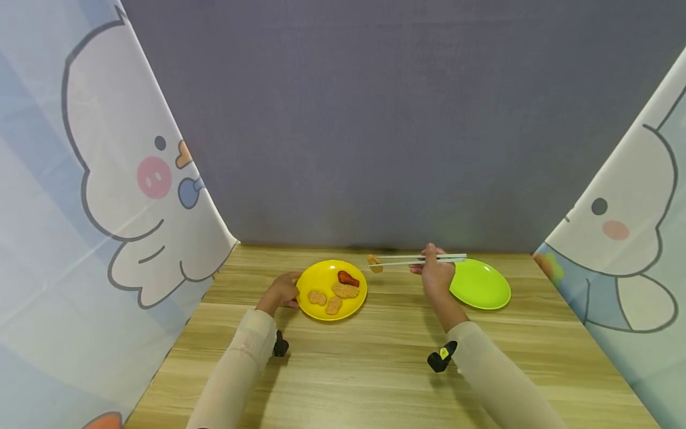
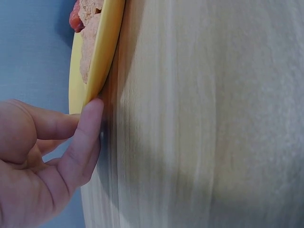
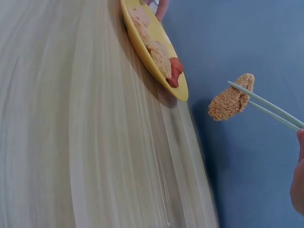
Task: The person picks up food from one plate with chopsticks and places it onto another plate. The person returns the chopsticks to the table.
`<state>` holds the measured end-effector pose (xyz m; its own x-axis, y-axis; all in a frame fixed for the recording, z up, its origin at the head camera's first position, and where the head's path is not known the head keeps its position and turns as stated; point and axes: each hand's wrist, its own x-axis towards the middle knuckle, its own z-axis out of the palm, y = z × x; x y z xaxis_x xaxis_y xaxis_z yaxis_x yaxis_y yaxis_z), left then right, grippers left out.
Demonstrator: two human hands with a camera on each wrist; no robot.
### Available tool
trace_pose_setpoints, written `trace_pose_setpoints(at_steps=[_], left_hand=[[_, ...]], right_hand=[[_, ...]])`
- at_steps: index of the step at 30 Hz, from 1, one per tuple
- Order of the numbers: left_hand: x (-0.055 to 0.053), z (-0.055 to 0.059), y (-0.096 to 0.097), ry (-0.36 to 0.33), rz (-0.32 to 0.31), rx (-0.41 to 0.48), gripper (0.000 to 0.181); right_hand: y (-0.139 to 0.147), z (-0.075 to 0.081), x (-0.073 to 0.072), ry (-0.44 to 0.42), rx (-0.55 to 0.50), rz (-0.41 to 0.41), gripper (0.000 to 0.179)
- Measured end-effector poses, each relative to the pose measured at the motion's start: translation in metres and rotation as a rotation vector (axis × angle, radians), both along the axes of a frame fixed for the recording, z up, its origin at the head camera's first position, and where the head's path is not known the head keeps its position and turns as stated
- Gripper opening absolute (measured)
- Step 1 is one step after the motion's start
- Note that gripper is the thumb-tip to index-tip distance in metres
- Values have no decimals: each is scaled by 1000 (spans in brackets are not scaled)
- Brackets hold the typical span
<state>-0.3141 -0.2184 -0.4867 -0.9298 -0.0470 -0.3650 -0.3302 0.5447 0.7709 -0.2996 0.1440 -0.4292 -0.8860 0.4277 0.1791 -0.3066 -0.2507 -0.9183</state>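
My left hand (image 1: 283,290) pinches the left rim of a yellow plate (image 1: 321,273), thumb above and fingers at its underside in the left wrist view. On that plate lie a red-brown drumstick (image 1: 348,278), a larger breaded piece (image 1: 345,290) and two nuggets (image 1: 318,297). With my right hand (image 1: 438,275) I hold a pair of pale chopsticks (image 1: 402,263) pointing left. Their tips clasp a golden breaded chicken piece (image 3: 227,104), held in the air just right of the yellow plate.
A bright green plate (image 1: 479,285) sits on the wooden table (image 1: 375,369) to the right, partly behind my right hand. A grey wall (image 1: 386,131) rises at the table's back edge, and cartoon-printed cloth panels (image 1: 155,250) flank both sides.
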Motion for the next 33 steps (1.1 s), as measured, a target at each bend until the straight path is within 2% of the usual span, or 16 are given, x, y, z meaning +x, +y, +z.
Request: trace_pose_setpoints(at_steps=[8, 15, 24, 33], left_hand=[[-2, 1, -1, -6, 1, 9, 73], [-3, 1, -2, -3, -1, 33, 74], [-2, 0, -2, 7, -5, 22, 74], [-3, -1, -2, -4, -6, 33, 74]], right_hand=[[-14, -13, -13, -13, -9, 51, 45], [-34, -17, -17, -9, -13, 28, 33], [-57, -23, -14, -11, 33, 71, 43], [-79, -29, -8, -44, 39, 102, 41]])
